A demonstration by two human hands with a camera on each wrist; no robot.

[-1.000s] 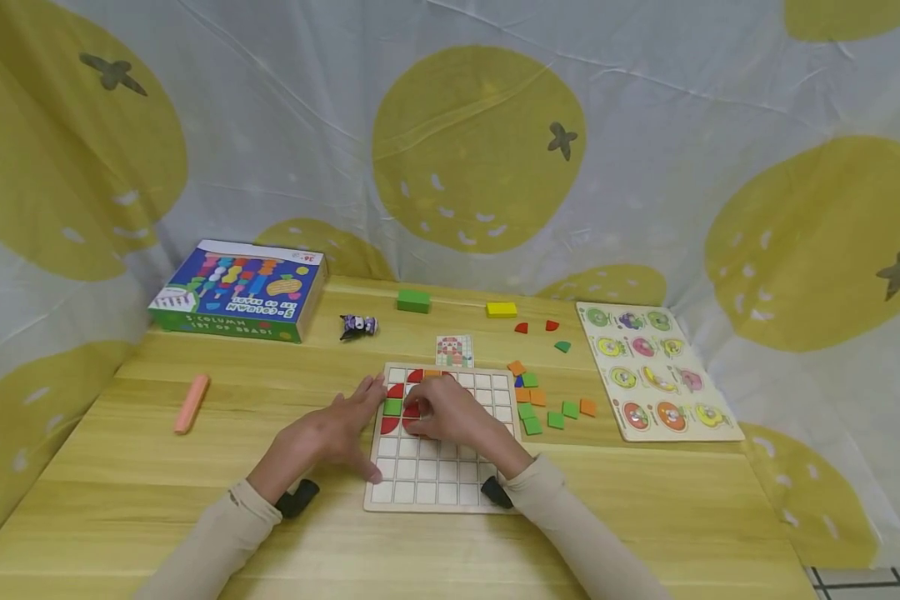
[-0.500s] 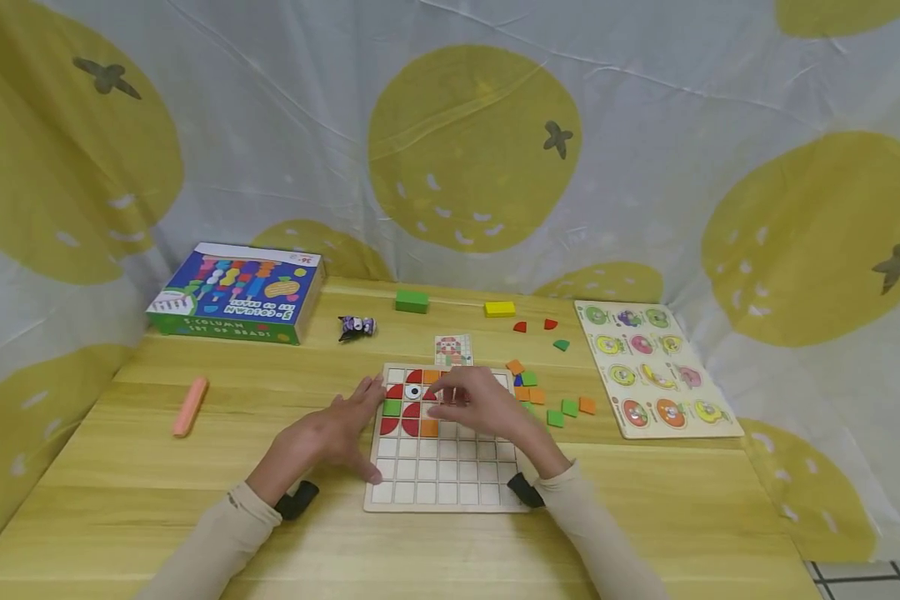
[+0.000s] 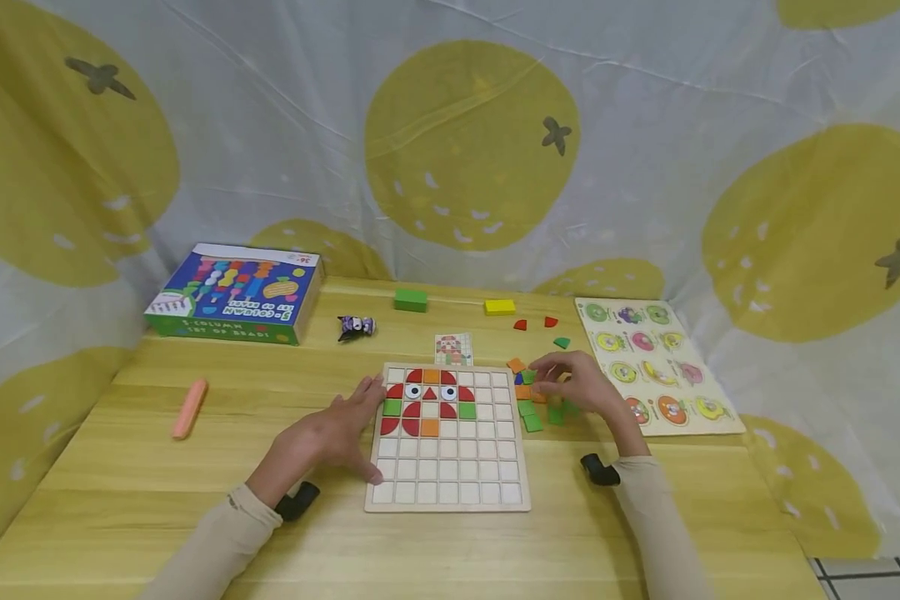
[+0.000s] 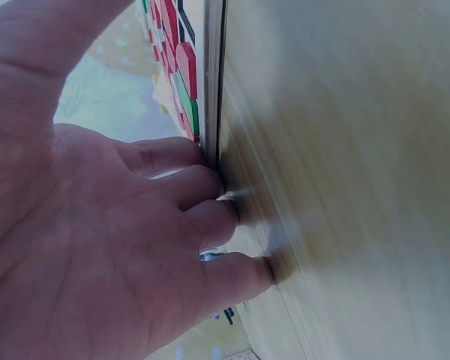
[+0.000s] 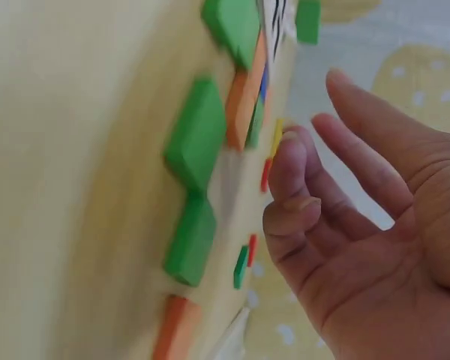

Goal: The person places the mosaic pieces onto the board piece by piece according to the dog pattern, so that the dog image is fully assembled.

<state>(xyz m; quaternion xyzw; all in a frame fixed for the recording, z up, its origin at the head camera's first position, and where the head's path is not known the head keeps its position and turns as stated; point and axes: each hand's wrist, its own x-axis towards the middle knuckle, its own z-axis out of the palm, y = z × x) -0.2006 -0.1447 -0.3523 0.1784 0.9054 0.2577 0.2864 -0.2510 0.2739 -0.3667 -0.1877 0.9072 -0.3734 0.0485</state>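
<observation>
A square wooden grid board (image 3: 450,471) lies in the middle of the table. Red quarter pieces, green and orange square tiles and two eye tiles (image 3: 414,391) fill part of its upper left. My left hand (image 3: 330,433) rests along the board's left edge, thumb near the lower corner; in the left wrist view its fingertips (image 4: 259,271) reach the tabletop beside the board. To the right of the board, my right hand (image 3: 581,383) is over a loose group of green and orange tiles (image 3: 532,423). Its fingers are loosely bent with nothing between them in the right wrist view.
A small pattern card (image 3: 453,349) lies behind the board. Farther back are a green block (image 3: 410,301) and a yellow block (image 3: 499,307). A fruit puzzle board (image 3: 656,367) lies right; a bead-set box (image 3: 234,293), dark wrapper (image 3: 356,327) and pink stick (image 3: 190,409) are left.
My right hand has moved right, off the grid board and over the loose tiles, uncovering the second eye tile and a green tile. The left hand has stayed at the board's edge.
</observation>
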